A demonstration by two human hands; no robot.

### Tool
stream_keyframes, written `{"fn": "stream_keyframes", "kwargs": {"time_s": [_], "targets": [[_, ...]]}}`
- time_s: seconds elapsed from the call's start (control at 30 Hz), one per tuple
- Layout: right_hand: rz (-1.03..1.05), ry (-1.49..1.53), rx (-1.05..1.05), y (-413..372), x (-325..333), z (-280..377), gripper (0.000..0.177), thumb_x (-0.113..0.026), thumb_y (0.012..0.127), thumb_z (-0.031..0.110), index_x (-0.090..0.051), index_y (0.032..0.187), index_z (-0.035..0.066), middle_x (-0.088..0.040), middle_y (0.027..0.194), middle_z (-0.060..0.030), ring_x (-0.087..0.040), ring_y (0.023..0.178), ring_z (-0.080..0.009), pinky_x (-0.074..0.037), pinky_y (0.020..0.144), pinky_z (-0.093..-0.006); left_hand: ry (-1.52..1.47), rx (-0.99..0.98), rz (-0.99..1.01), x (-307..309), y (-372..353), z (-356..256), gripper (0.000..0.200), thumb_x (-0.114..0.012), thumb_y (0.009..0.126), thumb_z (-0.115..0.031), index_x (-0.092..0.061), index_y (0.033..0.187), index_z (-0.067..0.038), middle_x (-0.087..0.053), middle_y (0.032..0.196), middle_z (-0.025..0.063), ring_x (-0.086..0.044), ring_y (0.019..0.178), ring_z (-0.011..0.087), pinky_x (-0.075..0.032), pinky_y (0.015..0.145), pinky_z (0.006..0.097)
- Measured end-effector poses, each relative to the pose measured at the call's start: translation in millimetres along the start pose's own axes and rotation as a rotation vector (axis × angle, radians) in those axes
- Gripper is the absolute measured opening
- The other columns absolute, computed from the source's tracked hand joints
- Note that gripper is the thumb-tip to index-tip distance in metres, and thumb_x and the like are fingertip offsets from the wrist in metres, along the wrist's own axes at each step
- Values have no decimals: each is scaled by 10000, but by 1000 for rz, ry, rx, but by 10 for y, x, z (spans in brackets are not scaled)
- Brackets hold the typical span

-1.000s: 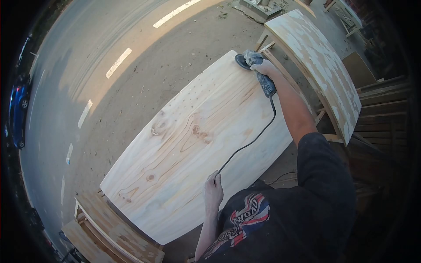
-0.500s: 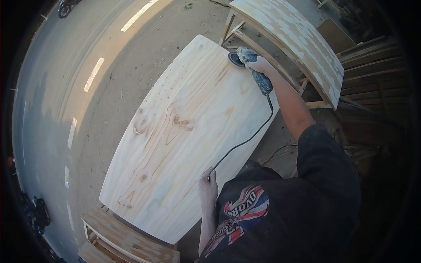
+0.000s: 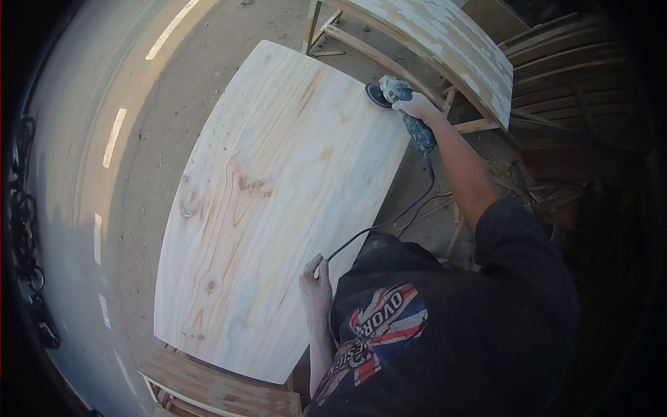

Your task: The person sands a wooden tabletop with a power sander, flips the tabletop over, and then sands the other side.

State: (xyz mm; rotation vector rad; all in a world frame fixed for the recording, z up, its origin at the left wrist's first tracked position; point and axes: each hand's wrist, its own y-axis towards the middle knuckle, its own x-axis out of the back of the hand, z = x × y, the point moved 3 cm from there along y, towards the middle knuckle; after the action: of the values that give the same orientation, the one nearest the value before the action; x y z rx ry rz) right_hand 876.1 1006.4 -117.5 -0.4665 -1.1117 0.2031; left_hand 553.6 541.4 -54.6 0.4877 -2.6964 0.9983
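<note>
Nearest the body, the left hand [image 3: 316, 288] rests on the board's near right edge, fingers curled shut around the cord [image 3: 375, 228]. From that grip the cord runs up and to the right, dips off the board's edge, and rises to the tail of the sander [image 3: 410, 115].

The board [image 3: 264, 208] spreads away from the left hand, forward and to the left. It is pale, knotted wood, and its long axis runs from beside that hand out to the far corner.

Farther out, the right hand [image 3: 415, 105] is at full arm's reach and wrapped tight around the sander's body. The disc [image 3: 379, 97] sits just left of the knuckles, flat on the board near its far right edge. The sander's long axis lies along the forearm, disc end away from the body. The right hand is the one on the tool, and the left is well back from it.

Past the right hand a patchy panel [image 3: 445, 42] lies on a frame.
</note>
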Motion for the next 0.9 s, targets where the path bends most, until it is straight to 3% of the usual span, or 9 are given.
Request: {"fn": "stream_keyframes", "kwargs": {"time_s": [0.23,0.37,0.43,0.5,0.53,0.6,0.7,0.87,0.9], "targets": [[-4,5,-57,-328,122,-511,715,-823,731,508,-752,1190,-36,-747,1179,-261,-721,1128,-376,-534,977,-421,16,13,61,-55,-20,-22,430,-645,1044,-321,-745,1239,49,-752,1224,249,-704,1222,335,-523,1054,412],[-30,70,-193,-606,173,-718,766,-820,787,432,-644,1324,-84,-748,1122,-236,-725,1029,-346,-558,913,-416,25,35,78,-86,-90,40,433,-640,1046,-325,-746,1239,48,-751,1227,250,-701,1231,334,-522,1056,409],[-42,141,-250,-829,239,-755,756,-812,815,439,-626,1317,-95,-751,1071,-235,-741,965,-354,-587,873,-424,108,-61,76,-80,-129,193,422,-644,1057,-311,-730,1253,52,-733,1257,252,-711,1201,328,-571,949,400],[249,876,-438,-1157,249,-929,596,-761,905,435,-613,1219,-50,-738,950,-186,-741,766,-320,-634,716,-425,139,-29,69,-18,-285,317,423,-641,1059,-317,-732,1255,47,-748,1204,247,-727,1139,312,-570,915,400],[247,882,-438,-1349,251,-1087,596,-761,905,435,-613,1219,-50,-738,950,-186,-741,766,-320,-634,716,-425,168,7,67,12,-392,396,424,-637,1061,-322,-734,1256,41,-764,1151,241,-742,1077,297,-569,880,399],[329,1328,-311,-1606,296,-1244,405,-717,966,402,-618,1072,23,-708,860,-132,-708,629,-263,-630,589,-406,172,57,102,40,-609,483,426,-635,1063,-332,-736,1261,32,-767,1064,207,-728,963,251,-557,815,379],[236,1298,-409,-1844,340,-1511,398,-715,969,379,-621,1089,11,-711,861,-138,-714,647,-267,-635,614,-413,13,147,278,-34,-941,661,421,-633,1069,-358,-746,1285,-15,-684,840,66,-558,652,75,-447,600,275],[83,855,-162,-1676,337,-1761,418,-763,920,369,-651,1119,19,-722,917,-119,-706,671,-220,-601,634,-380,4,-9,376,-488,-1262,1466,322,-683,1023,-241,-762,1249,-26,-790,1032,148,-752,879,188,-570,791,326],[3,697,-72,-1592,330,-1793,486,-785,893,376,-654,1188,13,-732,985,-134,-721,773,-234,-594,704,-384,11,-10,364,-569,-1327,1371,322,-683,1023,-241,-762,1249,-26,-790,1032,148,-752,879,188,-570,791,326]]}}
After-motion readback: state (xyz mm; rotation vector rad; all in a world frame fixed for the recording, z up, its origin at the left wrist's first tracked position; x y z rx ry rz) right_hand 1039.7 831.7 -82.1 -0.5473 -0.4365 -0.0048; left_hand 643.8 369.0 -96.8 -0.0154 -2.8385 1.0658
